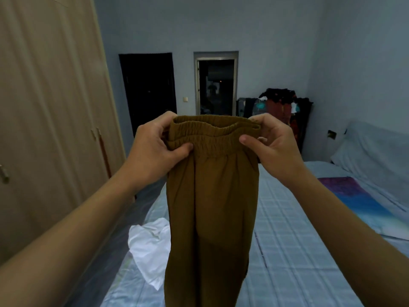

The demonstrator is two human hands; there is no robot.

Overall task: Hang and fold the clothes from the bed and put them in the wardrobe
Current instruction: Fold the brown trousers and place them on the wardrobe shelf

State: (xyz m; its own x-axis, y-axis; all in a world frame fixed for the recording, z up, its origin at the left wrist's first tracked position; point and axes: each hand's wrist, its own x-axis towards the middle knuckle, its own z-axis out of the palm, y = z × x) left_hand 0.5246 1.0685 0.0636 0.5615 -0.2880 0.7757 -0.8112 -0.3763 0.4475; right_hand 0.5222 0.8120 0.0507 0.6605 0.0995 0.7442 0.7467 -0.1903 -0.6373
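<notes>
- The brown trousers (pixel 212 196) are held up by the elastic waistband, gripped by the left hand (pixel 152 147) and right hand (pixel 270 145).
- A white garment (pixel 148 247) is seen on the bed (pixel 287 240), below the left hand.

brown trousers (pixel 212 207) upright, white garment (pixel 148 247) crumpled

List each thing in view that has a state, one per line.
Mustard-brown elastic-waist trousers: held up by the waistband, legs hanging over the bed.
Left hand: pinches the waistband's left end.
Right hand: pinches its right end.
White crumpled garment: lying unfolded on the bed.
Beige wooden wardrobe: doors closed.
</notes>
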